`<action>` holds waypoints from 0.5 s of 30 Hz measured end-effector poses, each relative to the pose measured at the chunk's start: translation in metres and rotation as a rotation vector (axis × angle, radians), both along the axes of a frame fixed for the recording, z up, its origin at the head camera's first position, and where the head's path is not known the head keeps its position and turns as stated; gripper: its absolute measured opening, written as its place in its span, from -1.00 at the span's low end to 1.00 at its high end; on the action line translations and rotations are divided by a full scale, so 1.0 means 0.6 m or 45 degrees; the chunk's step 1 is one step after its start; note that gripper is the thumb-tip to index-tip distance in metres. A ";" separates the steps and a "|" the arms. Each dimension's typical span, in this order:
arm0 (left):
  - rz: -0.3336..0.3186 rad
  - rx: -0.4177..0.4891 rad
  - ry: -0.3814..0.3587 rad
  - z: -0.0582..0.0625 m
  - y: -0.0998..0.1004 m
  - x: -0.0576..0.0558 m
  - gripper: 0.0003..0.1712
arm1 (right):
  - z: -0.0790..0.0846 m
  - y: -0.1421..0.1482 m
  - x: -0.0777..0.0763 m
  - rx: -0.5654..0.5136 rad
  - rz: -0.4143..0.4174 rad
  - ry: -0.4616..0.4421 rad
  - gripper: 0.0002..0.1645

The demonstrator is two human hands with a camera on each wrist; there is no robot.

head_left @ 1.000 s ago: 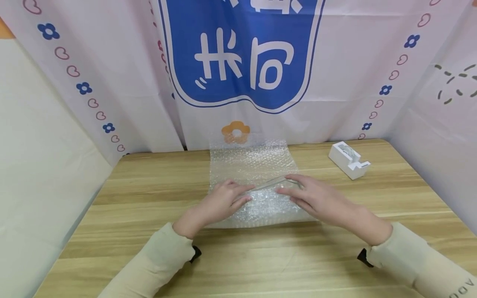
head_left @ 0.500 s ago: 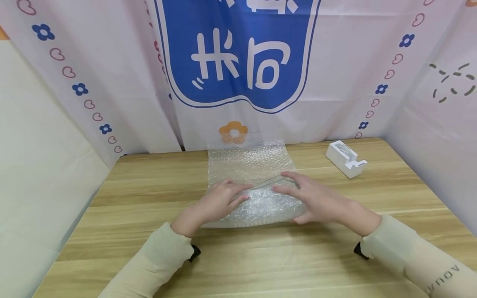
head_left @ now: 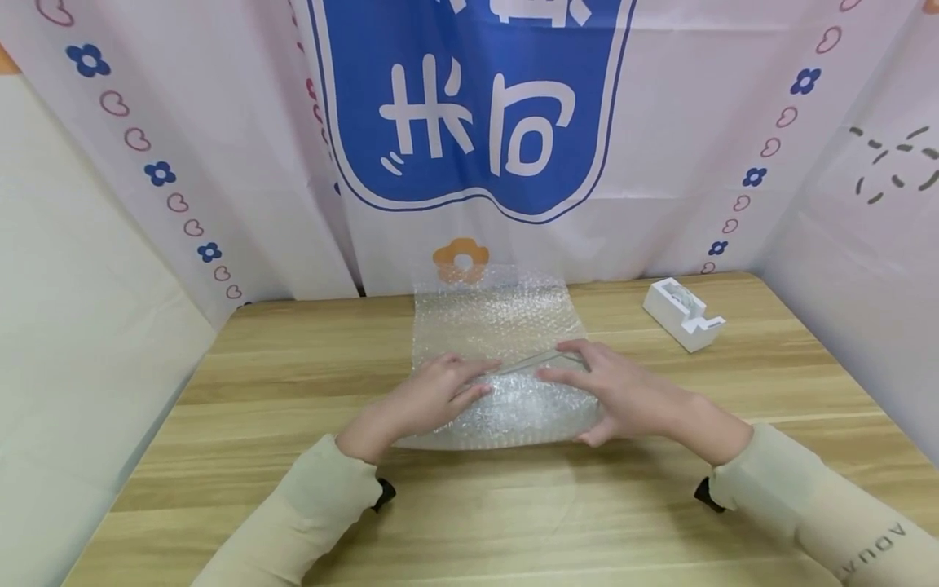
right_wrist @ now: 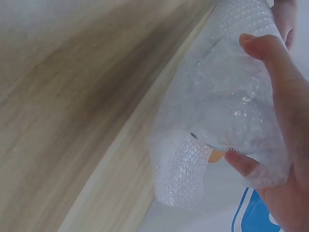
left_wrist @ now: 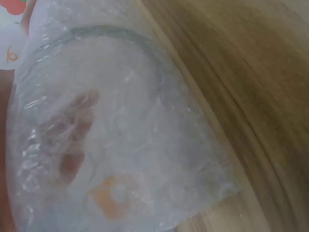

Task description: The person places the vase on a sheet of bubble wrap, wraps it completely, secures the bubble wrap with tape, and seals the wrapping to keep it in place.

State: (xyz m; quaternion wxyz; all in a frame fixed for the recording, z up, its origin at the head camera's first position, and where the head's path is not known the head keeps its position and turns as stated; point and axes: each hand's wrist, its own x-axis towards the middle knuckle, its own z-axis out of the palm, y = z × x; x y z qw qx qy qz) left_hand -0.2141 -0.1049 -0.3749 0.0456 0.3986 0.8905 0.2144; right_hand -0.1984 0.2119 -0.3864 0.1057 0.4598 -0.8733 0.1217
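A clear sheet of bubble wrap (head_left: 499, 314) runs from the back of the table toward me, its near part folded over a clear, glass-like object (head_left: 539, 359). That object's curved greenish rim (left_wrist: 104, 31) shows through the wrap in the left wrist view. My left hand (head_left: 436, 395) holds the bundle's left part, with index finger and thumb on top; several fingertips (left_wrist: 72, 140) appear through the plastic. At the right end my right hand (head_left: 623, 391) grips the bundle, fingers over the far edge and thumb low on the near side.
A white tape dispenser (head_left: 684, 314) stands at the back right of the wooden table (head_left: 469, 522). Behind the table hangs a printed cloth (head_left: 623, 236), and the wrap's far end reaches up against it. Pale side walls (head_left: 95, 326) flank the table.
My right thumb has moved from the top of the bundle down to its near side, spreading the right hand wider round the end. The left hand and the wrap have barely moved.
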 end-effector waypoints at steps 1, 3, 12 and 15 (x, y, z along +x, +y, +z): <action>0.005 0.002 0.010 0.000 0.000 0.000 -0.42 | 0.001 0.000 -0.002 0.005 -0.002 -0.018 0.21; 0.013 0.011 0.068 0.000 0.000 0.000 -0.41 | 0.002 -0.001 -0.005 0.010 -0.006 -0.057 0.21; 0.040 0.047 0.471 -0.001 0.005 0.002 -0.58 | 0.007 -0.002 -0.016 -0.013 -0.024 -0.136 0.19; -0.003 0.105 0.662 -0.006 0.006 0.004 -0.75 | 0.006 -0.001 -0.020 -0.018 -0.022 -0.149 0.18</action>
